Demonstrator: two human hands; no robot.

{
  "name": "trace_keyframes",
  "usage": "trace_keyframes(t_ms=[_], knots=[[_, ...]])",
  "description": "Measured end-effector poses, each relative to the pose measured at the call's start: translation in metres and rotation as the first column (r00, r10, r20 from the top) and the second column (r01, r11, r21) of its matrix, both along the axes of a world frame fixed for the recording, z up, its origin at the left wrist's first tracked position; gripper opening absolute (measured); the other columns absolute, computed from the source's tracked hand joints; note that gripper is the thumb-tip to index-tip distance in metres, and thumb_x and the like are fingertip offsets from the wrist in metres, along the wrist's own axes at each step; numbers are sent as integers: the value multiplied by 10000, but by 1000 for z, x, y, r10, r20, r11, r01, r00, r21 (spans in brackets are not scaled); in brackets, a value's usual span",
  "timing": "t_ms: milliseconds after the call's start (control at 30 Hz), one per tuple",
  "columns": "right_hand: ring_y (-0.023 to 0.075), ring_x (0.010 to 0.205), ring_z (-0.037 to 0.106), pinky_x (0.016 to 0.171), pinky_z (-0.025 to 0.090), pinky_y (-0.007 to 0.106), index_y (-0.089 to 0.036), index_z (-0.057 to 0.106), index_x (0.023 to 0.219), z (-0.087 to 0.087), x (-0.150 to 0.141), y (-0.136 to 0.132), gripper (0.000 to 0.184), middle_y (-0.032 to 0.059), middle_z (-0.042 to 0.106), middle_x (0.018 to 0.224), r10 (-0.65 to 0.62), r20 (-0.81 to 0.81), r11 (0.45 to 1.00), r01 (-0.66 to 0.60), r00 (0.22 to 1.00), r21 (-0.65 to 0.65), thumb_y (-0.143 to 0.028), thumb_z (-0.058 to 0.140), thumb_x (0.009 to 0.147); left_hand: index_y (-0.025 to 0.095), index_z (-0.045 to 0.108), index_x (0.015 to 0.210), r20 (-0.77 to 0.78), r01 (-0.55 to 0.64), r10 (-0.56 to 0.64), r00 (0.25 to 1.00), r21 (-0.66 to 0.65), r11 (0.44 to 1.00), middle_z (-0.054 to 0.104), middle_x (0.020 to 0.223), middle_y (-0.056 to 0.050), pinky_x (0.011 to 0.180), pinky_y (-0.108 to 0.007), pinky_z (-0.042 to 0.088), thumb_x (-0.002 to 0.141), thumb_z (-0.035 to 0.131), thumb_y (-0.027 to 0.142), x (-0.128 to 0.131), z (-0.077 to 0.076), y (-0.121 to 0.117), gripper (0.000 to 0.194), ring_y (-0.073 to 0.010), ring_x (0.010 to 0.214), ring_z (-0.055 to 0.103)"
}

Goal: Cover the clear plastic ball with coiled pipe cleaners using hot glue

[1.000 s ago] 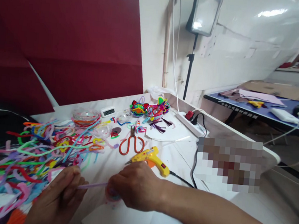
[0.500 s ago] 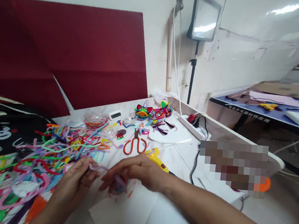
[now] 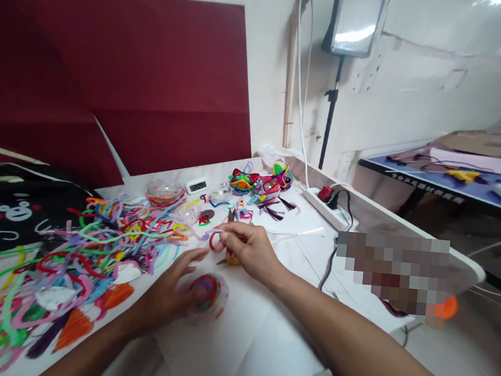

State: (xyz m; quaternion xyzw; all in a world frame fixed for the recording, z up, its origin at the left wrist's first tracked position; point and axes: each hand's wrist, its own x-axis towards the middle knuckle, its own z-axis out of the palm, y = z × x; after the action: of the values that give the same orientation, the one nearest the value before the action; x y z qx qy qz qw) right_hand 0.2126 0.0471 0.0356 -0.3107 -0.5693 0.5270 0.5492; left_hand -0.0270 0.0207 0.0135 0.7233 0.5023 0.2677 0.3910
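My left hand [image 3: 178,281] has its fingers spread, its thumb blurred against a round clear piece [image 3: 216,308] coiled with purple, orange and blue fuzzy strands. Whether the thumb presses on it or hovers over it I cannot tell. My right hand [image 3: 249,249] is closed in a pinch at the scissors, with a thin lilac pipe cleaner [image 3: 214,231] showing at its fingertips. Behind those fingers lie the scissors [image 3: 232,214], one orange handle loop in sight and the rest mostly covered. A bit of yellow [image 3: 232,259] shows under the right hand.
A heap of coloured pipe cleaners [image 3: 82,255] spreads across the left side. Further back stand a clear bowl [image 3: 164,195], a small digital timer [image 3: 197,186] and colourful animal figures [image 3: 244,183]. A power strip [image 3: 327,209] with cables runs along the right rim. White paper [image 3: 237,345] lies in front.
My right hand has moved up and away from the round piece to the scissors and closed in a pinch. My left hand has let go of the lilac strand and moved right, over the round piece.
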Motion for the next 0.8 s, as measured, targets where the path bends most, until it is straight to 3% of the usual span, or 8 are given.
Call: trace_keyframes(t_ms=[100, 167, 400, 567, 800], knots=[[118, 590, 606, 618, 512, 241, -175, 851, 1028, -2, 0, 0, 205, -2, 777, 715, -13, 34, 1000, 12, 999, 10, -267, 691, 938, 277, 532, 1577, -129, 127, -122, 984, 31, 991, 538, 1711, -153, 1321, -563, 393, 771, 803, 762, 0, -9, 1, 979, -433, 1588, 478], [123, 603, 626, 631, 513, 244, -187, 849, 1023, -2, 0, -1, 201, -7, 775, 718, -19, 69, 1000, 17, 997, 19, -263, 678, 950, 275, 557, 1566, -161, 149, -135, 978, 79, 986, 574, 1681, -149, 1328, -557, 388, 753, 814, 753, -1, -16, 2, 977, -434, 1579, 487], [162, 682, 682, 683, 541, 273, -193, 835, 1027, -2, 0, -9, 211, 19, 790, 771, -49, 179, 993, 28, 983, 117, -277, 644, 992, 310, 560, 1590, -157, 131, -107, 982, 156, 979, 577, 1692, -146, 1314, -578, 421, 720, 871, 640, -10, -38, -3, 982, -457, 1575, 505], [173, 715, 696, 703, 549, 270, -198, 845, 1039, -6, -1, -9, 213, 25, 785, 775, -73, 239, 989, 39, 968, 145, -267, 645, 1012, 324, 568, 1594, -119, 122, -103, 988, 169, 978, 579, 1696, -142, 1302, -582, 441, 711, 894, 587, -9, -40, -7, 978, -455, 1567, 523], [144, 645, 611, 648, 466, 249, -194, 868, 1072, -10, 0, -10, 244, -3, 727, 720, -147, 391, 977, 72, 909, 201, -260, 637, 1028, 300, 560, 1608, -114, 93, -75, 991, 158, 983, 639, 1640, -141, 1283, -576, 462, 666, 887, 607, -6, -44, -9, 1043, -470, 1510, 579]])
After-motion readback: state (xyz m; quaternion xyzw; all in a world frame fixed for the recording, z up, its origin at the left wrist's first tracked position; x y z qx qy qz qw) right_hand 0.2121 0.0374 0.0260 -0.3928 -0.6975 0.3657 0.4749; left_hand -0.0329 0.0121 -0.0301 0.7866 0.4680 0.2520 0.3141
